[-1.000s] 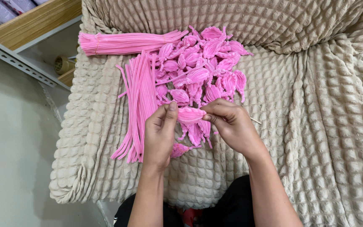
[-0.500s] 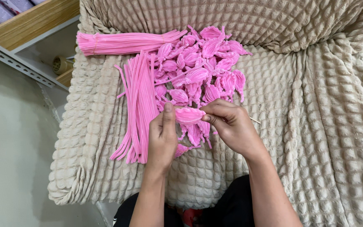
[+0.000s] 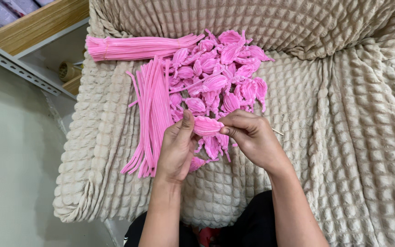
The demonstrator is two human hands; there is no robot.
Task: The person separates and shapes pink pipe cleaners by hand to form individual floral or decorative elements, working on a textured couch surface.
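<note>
My left hand (image 3: 175,148) and my right hand (image 3: 248,136) together pinch one pink petal (image 3: 206,125) made of twisted pipe cleaner, held just above a beige bubble-textured blanket (image 3: 298,114). The left thumb presses its left end and the right fingertips grip its right end. A thin stick tip (image 3: 277,132) pokes out beside my right hand. Behind the hands lies a pile of finished pink petals (image 3: 225,73). Loose straight pink pipe cleaners (image 3: 151,112) lie left of my left hand, and a tied bundle (image 3: 138,47) rests farther back.
The blanket covers a cushioned seat whose front edge drops off at the lower left. A metal and wood shelf (image 3: 28,41) stands at the upper left, with a small roll (image 3: 68,71) under it. Pale floor (image 3: 10,174) lies to the left.
The hands have stayed nearly in place on the petal, with only slight finger shifts. The view has moved a little.
</note>
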